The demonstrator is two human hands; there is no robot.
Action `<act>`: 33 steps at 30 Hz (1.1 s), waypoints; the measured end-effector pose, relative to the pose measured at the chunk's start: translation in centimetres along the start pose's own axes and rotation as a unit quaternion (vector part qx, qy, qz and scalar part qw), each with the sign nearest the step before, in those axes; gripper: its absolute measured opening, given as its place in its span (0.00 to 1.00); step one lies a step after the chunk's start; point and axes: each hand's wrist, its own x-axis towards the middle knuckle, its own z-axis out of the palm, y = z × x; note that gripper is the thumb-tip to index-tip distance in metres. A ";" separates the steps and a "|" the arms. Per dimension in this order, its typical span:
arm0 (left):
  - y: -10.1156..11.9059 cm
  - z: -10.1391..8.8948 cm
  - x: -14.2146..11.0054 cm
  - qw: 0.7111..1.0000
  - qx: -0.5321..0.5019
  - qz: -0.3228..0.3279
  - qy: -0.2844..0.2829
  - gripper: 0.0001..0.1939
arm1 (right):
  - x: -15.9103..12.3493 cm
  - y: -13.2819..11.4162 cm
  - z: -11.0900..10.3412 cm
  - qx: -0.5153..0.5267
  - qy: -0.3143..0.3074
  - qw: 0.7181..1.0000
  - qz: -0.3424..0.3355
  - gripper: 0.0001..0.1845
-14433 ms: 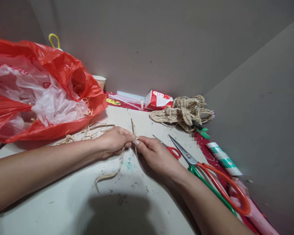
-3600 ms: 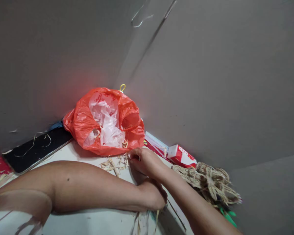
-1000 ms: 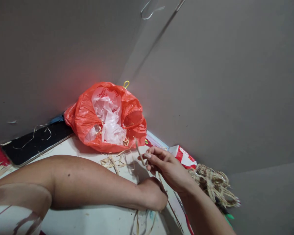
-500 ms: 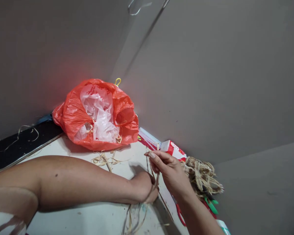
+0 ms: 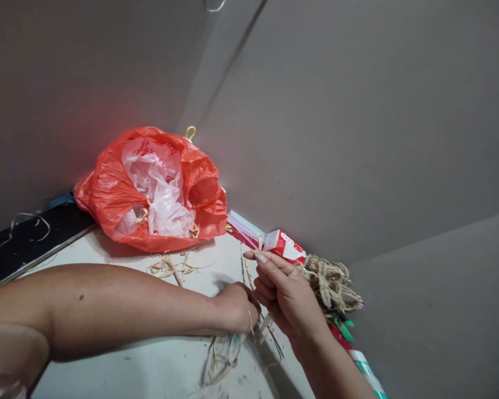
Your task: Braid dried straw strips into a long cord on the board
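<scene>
My left hand [image 5: 238, 308] is closed low over the white tabletop, curled round pale raffia-like strands [image 5: 227, 354] whose loose ends trail below it. Close by on its right, my right hand [image 5: 289, 293] is raised, with thumb and forefinger pinched on the end of a thin strand. A twisted length of the strand [image 5: 245, 271] runs between the two hands. My right fingers partly hide it, and the left fingertips are turned away from view.
A red plastic bag [image 5: 116, 194] holding white plastic stands at the back. Behind my right hand lie a red-and-white box [image 5: 285, 245] and a tangled fibre bundle [image 5: 330, 282]. Dry scraps [image 5: 172, 267] lie before the bag. A black board [image 5: 29, 238] is at left, against grey walls.
The view has shifted a little, so everything sits further left. My left hand has turned and drawn in closer to my right hand, which keeps its pinch.
</scene>
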 end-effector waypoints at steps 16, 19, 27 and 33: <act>1.3 -0.4 -0.8 0.996 0.081 -0.044 -0.017 0.09 | -6.0 2.2 -6.2 -0.003 0.104 0.994 0.026 0.13; 1.3 -0.5 -0.7 0.995 0.074 -0.063 -0.028 0.10 | -6.5 3.5 -6.6 -0.022 0.104 0.994 0.029 0.12; 1.8 -0.6 -0.7 0.995 0.045 -0.075 -0.047 0.09 | -6.2 5.1 -6.9 -0.142 0.142 0.979 -0.028 0.13; 2.4 -0.6 -0.9 0.995 0.045 -0.081 -0.046 0.10 | -6.0 5.3 -6.5 -0.136 0.158 0.978 -0.023 0.13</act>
